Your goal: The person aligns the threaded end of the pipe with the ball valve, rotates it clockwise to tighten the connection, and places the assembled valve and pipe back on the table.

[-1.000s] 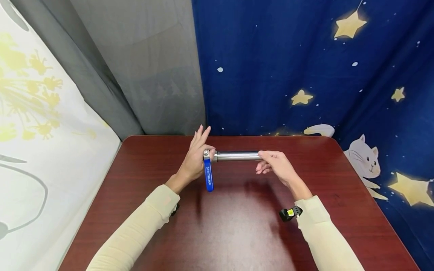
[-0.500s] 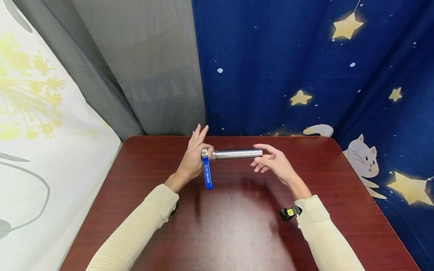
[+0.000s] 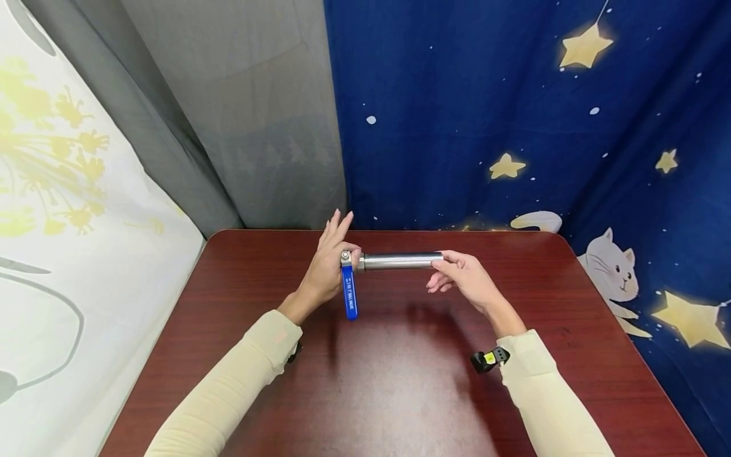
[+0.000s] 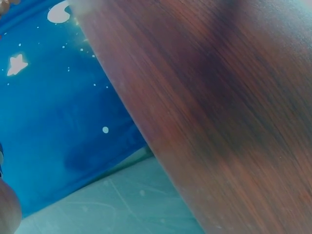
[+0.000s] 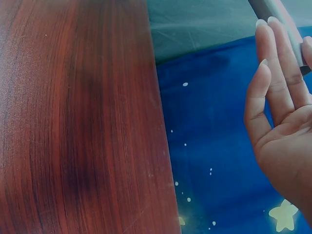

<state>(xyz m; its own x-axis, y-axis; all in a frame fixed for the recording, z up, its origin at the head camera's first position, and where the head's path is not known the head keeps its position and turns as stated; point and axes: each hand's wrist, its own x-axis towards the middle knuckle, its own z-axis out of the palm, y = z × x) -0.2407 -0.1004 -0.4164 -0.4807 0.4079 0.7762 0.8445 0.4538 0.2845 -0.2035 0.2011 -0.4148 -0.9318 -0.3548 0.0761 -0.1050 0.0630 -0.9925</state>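
A ball valve with a blue lever handle (image 3: 349, 292) sits between the thumb and index finger of my left hand (image 3: 325, 266); that hand's other fingers stretch upward. From the valve's right side a shiny metal pipe (image 3: 400, 261) runs level, held above the table. At the pipe's far end my right hand (image 3: 471, 279) pinches it between thumb and index finger, its remaining fingers loosely bent below. In the right wrist view, part of the pipe (image 5: 282, 22) shows behind the right hand's fingers (image 5: 280, 73). The left wrist view catches only a blurred edge of the left hand (image 4: 7, 207).
Beneath both hands lies a dark red wood table (image 3: 388, 393) with rounded far corners. Behind it hang a grey curtain (image 3: 257, 139) and a blue star-patterned curtain (image 3: 434, 127). A white patterned cloth (image 3: 68, 304) hangs at the left.
My right hand's thumb and index finger spread apart at the pipe's end half a second ago; now they pinch it again. The valve and pipe have shifted slightly left since one second ago.
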